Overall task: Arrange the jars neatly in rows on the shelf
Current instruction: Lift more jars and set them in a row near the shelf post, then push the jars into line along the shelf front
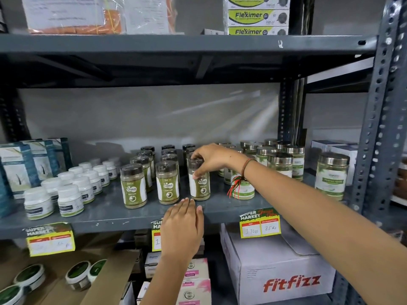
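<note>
My right hand (211, 159) has fingers clamped on the lid of the front jar (199, 183) near the shelf (110, 213) front edge; left hand (181, 225) flat, fingers together, at that edge; risk: top-held jar tips, toppling neighbour jar (167, 183).

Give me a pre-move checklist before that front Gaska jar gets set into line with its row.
1. Right hand grips the front jar at its cap: ok.
2. Jar upright on the shelf: ok.
3. Label faces front like the two neighbouring front jars: not ok, it is turned to the side.
4. Left hand lies flat at the shelf edge, clear of the jar: ok.
5. Wrist thread hangs by the steel-lid jar; touching it: cannot tell.
</note>
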